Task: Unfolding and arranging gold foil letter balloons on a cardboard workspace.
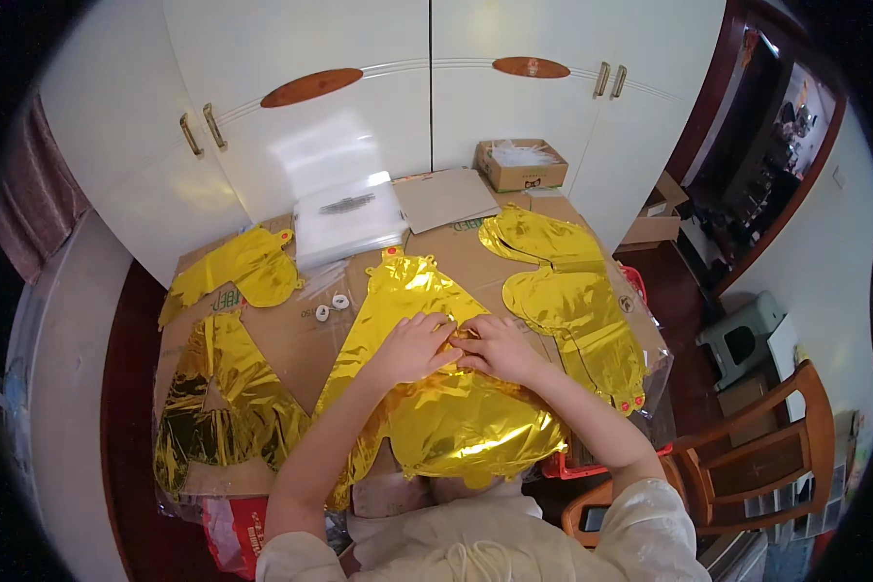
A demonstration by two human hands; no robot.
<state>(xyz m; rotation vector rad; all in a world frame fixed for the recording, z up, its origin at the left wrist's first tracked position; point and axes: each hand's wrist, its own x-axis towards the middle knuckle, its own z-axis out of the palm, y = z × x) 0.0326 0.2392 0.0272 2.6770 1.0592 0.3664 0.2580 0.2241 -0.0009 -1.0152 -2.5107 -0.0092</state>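
A large flat gold foil balloon (475, 427), shaped like a letter A, lies in front of me, its near end hanging over the table edge by my lap. My left hand (415, 347) and my right hand (500, 346) meet over its middle. Both have bent fingers, their tips close together and closed on the foil. Exactly what is pinched between them is hidden. To the right lies a stack of gold foil balloons (563, 291) with rounded lobes. Another A-shaped foil balloon (228, 398) rests at the near left, below a curved gold foil piece (247, 272).
Flattened cardboard (310, 344) covers the table. Clear plastic bags (349, 218) and a grey card sheet (446, 199) lie at the back, near a small open box (522, 165). Two small white rolls (331, 307) sit left of centre. A wooden chair (757, 456) stands at right.
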